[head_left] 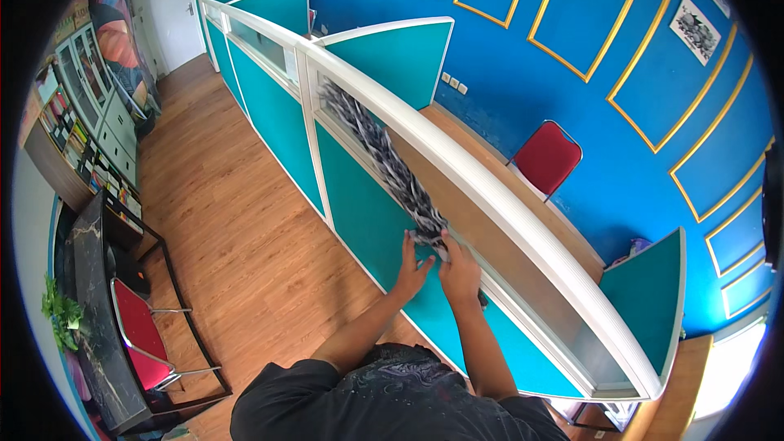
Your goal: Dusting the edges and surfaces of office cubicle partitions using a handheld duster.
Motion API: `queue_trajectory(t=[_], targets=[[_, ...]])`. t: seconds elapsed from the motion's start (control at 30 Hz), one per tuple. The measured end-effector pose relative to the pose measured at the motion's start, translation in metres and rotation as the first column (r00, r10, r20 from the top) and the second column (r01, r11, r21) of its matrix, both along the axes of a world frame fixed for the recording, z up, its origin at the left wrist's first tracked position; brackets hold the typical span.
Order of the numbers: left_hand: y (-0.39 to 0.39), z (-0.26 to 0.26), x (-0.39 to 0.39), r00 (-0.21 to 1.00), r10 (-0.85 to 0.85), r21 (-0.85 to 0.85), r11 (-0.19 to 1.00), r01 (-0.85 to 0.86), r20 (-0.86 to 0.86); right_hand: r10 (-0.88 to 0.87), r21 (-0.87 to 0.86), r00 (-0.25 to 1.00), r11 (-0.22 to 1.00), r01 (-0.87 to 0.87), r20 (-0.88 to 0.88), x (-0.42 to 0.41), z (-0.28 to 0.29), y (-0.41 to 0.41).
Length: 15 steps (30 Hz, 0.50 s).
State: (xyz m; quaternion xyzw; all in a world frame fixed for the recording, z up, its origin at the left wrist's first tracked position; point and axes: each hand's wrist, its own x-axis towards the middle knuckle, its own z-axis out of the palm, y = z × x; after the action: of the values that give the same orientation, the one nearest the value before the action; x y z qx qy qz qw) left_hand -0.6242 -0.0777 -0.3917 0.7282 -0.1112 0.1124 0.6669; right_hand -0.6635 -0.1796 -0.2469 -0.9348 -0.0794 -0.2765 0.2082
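A long, fluffy duster (pixel 392 162) with grey and black fibres slants along the glass panel of the office partition. Its near end lies at my two hands. My right hand (pixel 460 269) is closed on that end, and a dark tip shows past the wrist. Beside it, my left hand (pixel 416 266) has its fingers spread, fingertips at the fibres; whether it grips them is unclear. Around the glass runs the white frame (pixel 490 177) of the partition, with a teal panel (pixel 367 214) below it.
Behind the partition are a wooden desktop (pixel 588 251), a red chair (pixel 548 159) and a blue wall with gold moulding. On the left stand a black marble-look table (pixel 101 318), another red chair (pixel 141 334) and a bookshelf (pixel 73 147). Wooden floor (pixel 202 153) runs between.
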Motion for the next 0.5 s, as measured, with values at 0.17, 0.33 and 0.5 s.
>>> queue_trajectory(t=[0.17,0.33,0.5], targets=[[0.01,-0.002,0.001,0.989,-0.143,-0.251,0.96,0.127,-0.047,-0.088,0.079,0.989,0.992,0.098,-0.121,-0.074,-0.039,-0.055],[0.016,0.003,0.001,0.967,-0.227,-0.232,0.953,0.197,-0.112,-0.377,-0.101,0.862,0.925,0.365,-0.338,-0.143,-0.098,-0.094],[0.008,-0.005,0.008,0.995,-0.098,-0.155,0.983,0.1,0.025,-0.362,-0.093,0.776,0.925,0.37,-0.517,-0.149,-0.116,-0.097]])
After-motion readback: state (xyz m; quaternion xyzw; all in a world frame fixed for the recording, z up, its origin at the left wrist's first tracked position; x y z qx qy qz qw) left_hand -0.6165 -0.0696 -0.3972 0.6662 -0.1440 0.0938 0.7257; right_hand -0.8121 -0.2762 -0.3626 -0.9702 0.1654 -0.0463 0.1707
